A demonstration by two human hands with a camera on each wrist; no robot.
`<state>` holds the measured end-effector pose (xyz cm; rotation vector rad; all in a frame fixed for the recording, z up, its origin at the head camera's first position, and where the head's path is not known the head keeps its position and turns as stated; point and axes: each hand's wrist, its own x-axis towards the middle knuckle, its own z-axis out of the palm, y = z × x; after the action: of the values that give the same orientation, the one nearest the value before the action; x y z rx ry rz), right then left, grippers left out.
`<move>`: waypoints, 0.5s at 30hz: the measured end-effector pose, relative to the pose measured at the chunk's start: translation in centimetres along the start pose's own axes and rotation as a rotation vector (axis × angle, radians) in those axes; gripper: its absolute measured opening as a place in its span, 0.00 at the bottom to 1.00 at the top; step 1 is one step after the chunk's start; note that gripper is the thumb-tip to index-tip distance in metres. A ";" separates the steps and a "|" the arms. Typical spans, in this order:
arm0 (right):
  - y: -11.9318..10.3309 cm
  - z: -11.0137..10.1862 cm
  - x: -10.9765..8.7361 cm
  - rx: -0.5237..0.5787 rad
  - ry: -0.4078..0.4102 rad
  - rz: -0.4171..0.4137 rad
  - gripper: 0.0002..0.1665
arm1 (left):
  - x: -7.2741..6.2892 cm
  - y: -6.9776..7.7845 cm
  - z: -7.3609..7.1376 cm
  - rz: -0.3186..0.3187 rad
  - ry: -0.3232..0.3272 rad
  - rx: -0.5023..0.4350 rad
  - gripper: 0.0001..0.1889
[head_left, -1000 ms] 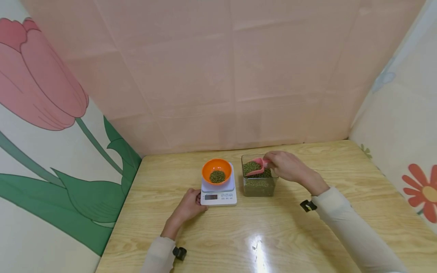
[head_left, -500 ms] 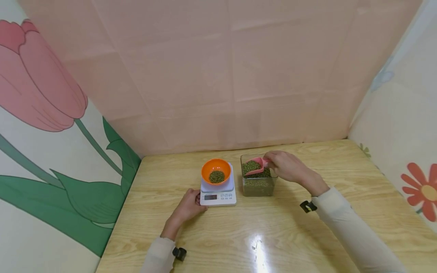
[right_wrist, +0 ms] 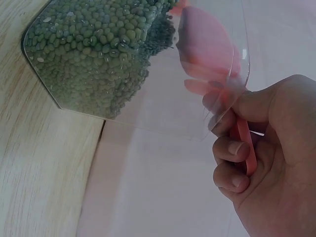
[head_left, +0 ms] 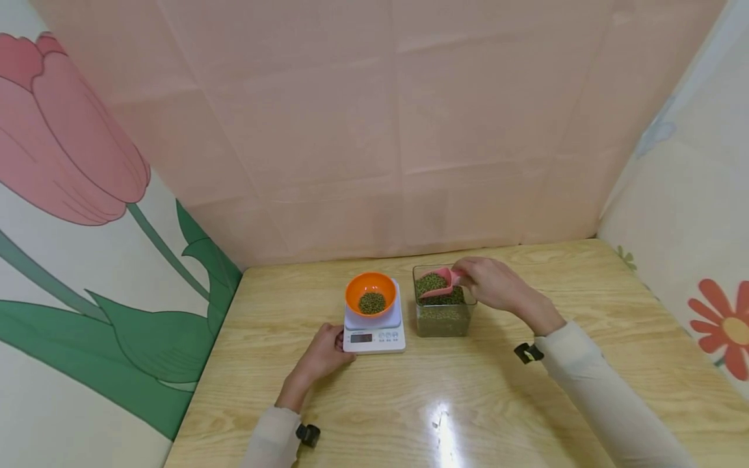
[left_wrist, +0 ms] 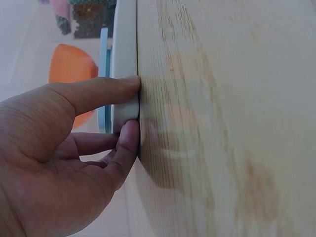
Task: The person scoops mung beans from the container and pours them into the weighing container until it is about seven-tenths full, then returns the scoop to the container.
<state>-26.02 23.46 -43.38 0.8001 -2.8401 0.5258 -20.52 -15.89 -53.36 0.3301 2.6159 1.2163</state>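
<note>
Right fingers gripping pink scoop, box of beans just beside them, left fingers pinching scale corner, bowl beyond.

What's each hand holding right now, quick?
Left hand: closed, holding the white scale by one corner.
Right hand: closed, holding the pink scoop by its handle.
</note>
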 end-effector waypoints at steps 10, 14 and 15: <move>0.5 -0.6 -0.2 0.021 0.012 0.025 0.10 | 0.0 -0.2 0.1 0.003 0.001 0.005 0.34; 0.8 -0.6 -0.2 0.030 0.008 0.030 0.09 | 0.0 -0.1 0.0 0.002 0.002 0.003 0.34; 0.9 -0.6 -0.2 0.030 0.010 0.028 0.09 | 0.0 -0.1 0.0 0.001 0.002 0.001 0.34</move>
<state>-26.27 24.48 -43.16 0.7617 -2.8445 0.5764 -20.50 -15.96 -53.45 0.3313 2.6186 1.2159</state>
